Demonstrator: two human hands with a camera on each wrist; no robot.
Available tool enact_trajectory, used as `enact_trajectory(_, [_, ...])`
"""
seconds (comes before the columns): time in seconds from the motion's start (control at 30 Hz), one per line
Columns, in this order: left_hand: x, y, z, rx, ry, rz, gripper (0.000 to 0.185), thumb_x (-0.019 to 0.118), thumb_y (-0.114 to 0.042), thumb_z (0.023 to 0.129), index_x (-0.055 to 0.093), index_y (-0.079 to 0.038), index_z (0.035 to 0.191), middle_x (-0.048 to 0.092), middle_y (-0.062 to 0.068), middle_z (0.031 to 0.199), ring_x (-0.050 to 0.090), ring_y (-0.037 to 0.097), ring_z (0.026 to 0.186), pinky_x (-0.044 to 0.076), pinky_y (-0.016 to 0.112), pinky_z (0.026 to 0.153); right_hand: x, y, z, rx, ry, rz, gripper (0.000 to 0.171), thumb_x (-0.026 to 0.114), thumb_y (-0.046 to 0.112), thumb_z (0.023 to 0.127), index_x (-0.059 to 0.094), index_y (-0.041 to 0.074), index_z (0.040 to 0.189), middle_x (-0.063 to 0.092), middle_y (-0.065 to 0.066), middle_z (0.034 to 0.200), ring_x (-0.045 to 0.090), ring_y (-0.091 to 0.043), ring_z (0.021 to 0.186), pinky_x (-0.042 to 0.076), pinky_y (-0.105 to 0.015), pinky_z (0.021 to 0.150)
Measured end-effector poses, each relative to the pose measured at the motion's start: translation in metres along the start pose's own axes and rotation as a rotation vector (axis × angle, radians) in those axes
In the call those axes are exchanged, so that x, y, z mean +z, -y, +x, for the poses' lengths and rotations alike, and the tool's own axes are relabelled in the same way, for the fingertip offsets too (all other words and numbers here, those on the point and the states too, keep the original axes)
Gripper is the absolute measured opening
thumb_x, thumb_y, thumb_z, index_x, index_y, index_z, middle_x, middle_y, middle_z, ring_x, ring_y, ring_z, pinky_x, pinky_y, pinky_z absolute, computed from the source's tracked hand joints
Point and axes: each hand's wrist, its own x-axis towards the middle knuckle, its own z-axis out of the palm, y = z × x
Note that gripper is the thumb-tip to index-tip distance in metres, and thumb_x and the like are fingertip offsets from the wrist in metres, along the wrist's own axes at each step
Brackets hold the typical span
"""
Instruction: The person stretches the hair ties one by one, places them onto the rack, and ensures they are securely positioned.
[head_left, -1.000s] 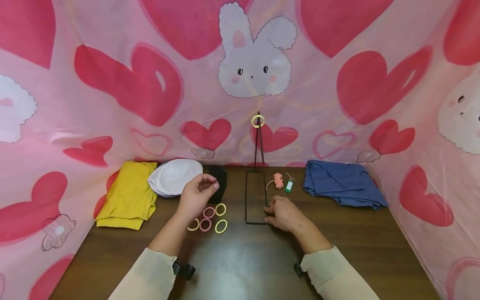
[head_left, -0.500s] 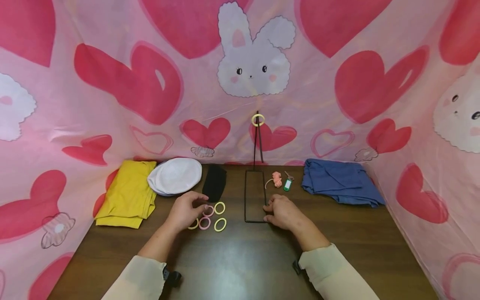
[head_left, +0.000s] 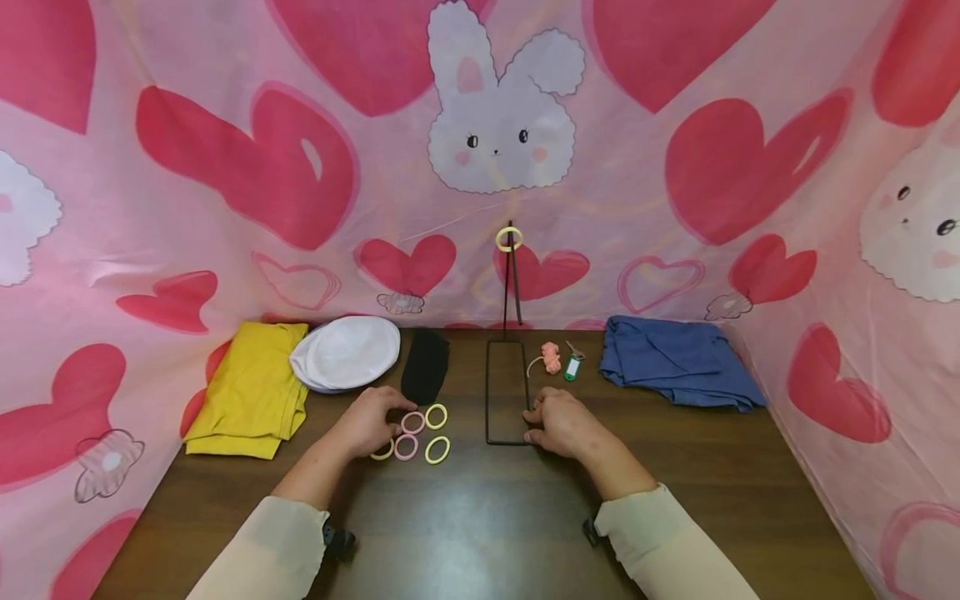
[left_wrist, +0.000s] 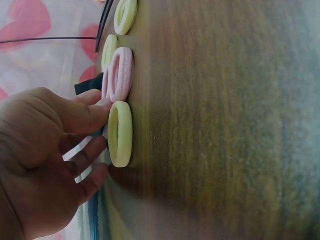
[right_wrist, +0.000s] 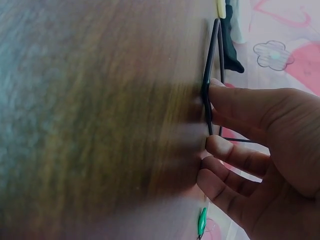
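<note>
My left hand is over the left part of a group of hair ties, thumb and index finger apart at the upper pink hair tie. In the left wrist view, the thumb tip lies close by the pink hair tie and a yellow hair tie; any contact is unclear. My right hand pinches the near right corner of the black wire stand between thumb and fingers, its base flat on the table. A yellow hair tie hangs at the top of the stand's upright.
At left lie a folded yellow cloth, a white cap-like item and a black cloth piece. Right of the stand are an orange figure charm, a green-tagged key and a folded blue cloth. A patterned curtain stands behind.
My left hand has come down from above the black cloth to the hair ties on the table. The right hand stays at the stand's base. The head view has shifted slightly.
</note>
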Motion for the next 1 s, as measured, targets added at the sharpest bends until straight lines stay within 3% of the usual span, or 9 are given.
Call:
enact_trajectory(0.4, [0.001,-0.004,0.005,-0.085,0.058,0.091,0.022,0.081,-0.009,0.085,0.082,-0.014,0.106,0.067,0.002,0.107,0.059,0.031,0.111,0.046,0.052,0.099,0.001,-0.002,0.001,-0.025,-0.021,-0.001,0.038,0.083,0.025,0.088,0.078,0.007,0.121,0.064,-0.01,0.111,0.059,-0.029,0.102,0.051,-0.044,0.091])
enact_trajectory(0.67, [0.0,-0.001,0.002,-0.068,-0.026,0.088,0.009,0.081,-0.009,0.086,0.081,-0.016,0.09,0.069,0.001,0.101,0.06,0.032,0.104,0.046,0.051,0.096,0.003,-0.003,0.001,-0.035,-0.029,-0.009,0.038,0.084,0.026,0.087,0.078,0.008,0.12,0.064,-0.009,0.111,0.059,-0.029,0.101,0.051,-0.044,0.091])
enact_trajectory(1.0, [-0.014,-0.013,0.003,-0.023,-0.12,0.066,0.003,0.081,-0.013,0.089,0.079,-0.012,0.091,0.069,0.001,0.101,0.061,0.028,0.1,0.049,0.048,0.094,0.003,-0.003,0.002,-0.032,-0.015,-0.007,0.038,0.083,0.025,0.088,0.078,0.007,0.12,0.064,-0.011,0.111,0.059,-0.03,0.101,0.051,-0.045,0.092])
